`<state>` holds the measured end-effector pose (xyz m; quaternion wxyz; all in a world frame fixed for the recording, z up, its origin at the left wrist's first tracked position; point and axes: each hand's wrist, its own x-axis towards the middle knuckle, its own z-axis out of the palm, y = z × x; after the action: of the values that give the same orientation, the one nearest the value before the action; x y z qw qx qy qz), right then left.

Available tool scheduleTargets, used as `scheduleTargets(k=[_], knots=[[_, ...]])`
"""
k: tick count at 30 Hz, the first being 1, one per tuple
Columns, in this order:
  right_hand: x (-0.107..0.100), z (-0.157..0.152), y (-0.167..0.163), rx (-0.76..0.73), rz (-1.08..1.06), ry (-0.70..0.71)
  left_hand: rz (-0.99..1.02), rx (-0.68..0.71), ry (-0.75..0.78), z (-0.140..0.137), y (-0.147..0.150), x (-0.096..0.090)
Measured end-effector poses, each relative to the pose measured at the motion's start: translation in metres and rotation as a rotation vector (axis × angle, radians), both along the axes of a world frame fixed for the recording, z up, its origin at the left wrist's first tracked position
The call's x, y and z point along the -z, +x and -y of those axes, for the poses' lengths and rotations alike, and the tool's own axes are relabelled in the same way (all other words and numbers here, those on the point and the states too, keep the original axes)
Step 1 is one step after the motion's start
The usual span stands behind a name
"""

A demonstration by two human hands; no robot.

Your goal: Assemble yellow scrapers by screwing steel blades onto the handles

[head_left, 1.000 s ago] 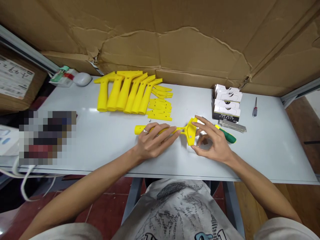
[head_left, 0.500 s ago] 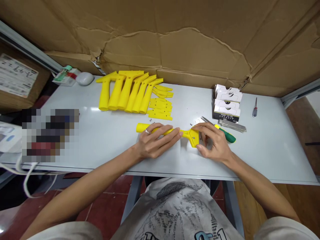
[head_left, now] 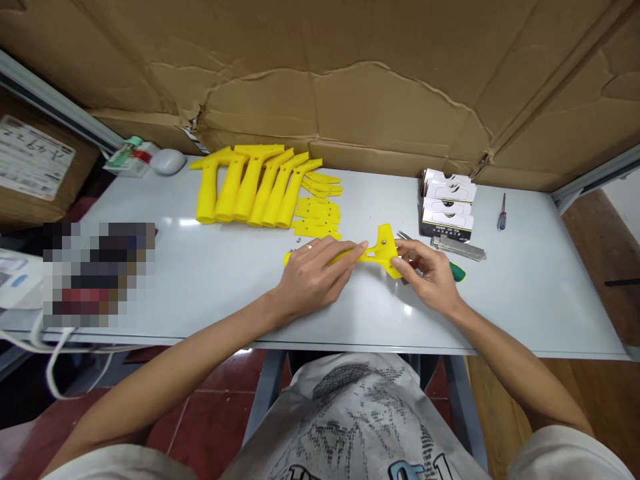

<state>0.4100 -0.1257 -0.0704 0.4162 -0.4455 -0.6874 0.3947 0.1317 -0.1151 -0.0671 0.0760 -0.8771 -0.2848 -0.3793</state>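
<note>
Both hands are on a yellow scraper (head_left: 384,250) that lies across in front of me, its wide head to the right. My left hand (head_left: 316,270) is wrapped over the handle, hiding most of it. With thumb and fingers, my right hand (head_left: 427,270) grips the lower right edge of the head. A screw shows in the head's upper part, and a bit of dark metal peeks out below it. Partly behind my right hand lies a screwdriver (head_left: 457,271) with a green and yellow handle.
Several yellow scraper handles (head_left: 245,190) lie in a row at the back, beside flat yellow plates (head_left: 317,217). White blade boxes (head_left: 447,203) and loose metal blades (head_left: 459,248) are at the right, near a small screwdriver (head_left: 502,215). A cardboard wall (head_left: 320,100) closes the back.
The scraper's head has turned, its face now tilted differently and higher in view. My right hand has shifted its hold to the head's lower corner. My left hand stays on the handle.
</note>
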Motion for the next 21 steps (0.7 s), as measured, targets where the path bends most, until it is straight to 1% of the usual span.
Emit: scheduleTargets(k=[2, 5, 6, 9, 11, 12, 14, 17, 19, 20, 21], knots=[[-0.002, 0.0, -0.001, 0.009, -0.042, -0.014, 0.11, 0.032, -0.267, -0.001, 0.009, -0.006], [-0.005, 0.0, 0.0, 0.025, -0.064, 0.0, 0.289, 0.101, -0.736, -0.008, 0.021, -0.018], [-0.006, 0.0, 0.001, 0.026, -0.074, 0.0, 0.337, 0.117, -0.87, -0.012, 0.024, -0.022], [-0.007, -0.001, 0.003, -0.02, -0.082, -0.008, 0.417, 0.21, -1.192, -0.017, 0.027, -0.036], [-0.007, 0.0, 0.003, -0.07, -0.042, 0.002, 0.444, 0.292, -1.364, -0.016, 0.027, -0.042], [-0.008, 0.0, 0.002, -0.078, -0.013, 0.027, 0.452, 0.312, -1.429, -0.014, 0.025, -0.044], [-0.01, 0.002, 0.0, -0.049, 0.045, 0.135, 0.474, 0.287, -1.491, -0.009, 0.019, -0.045], [-0.019, 0.003, 0.002, 0.113, 0.106, 0.338, 0.543, 0.17, -1.452, -0.006, 0.007, -0.039], [-0.025, -0.001, 0.011, 0.21, 0.148, 0.384, 0.585, 0.107, -1.387, -0.009, -0.001, -0.034], [-0.027, -0.004, 0.018, 0.212, 0.181, 0.378, 0.585, 0.078, -1.356, -0.013, -0.003, -0.032], [-0.027, -0.008, 0.024, 0.166, 0.226, 0.357, 0.575, 0.051, -1.334, -0.017, -0.005, -0.03]])
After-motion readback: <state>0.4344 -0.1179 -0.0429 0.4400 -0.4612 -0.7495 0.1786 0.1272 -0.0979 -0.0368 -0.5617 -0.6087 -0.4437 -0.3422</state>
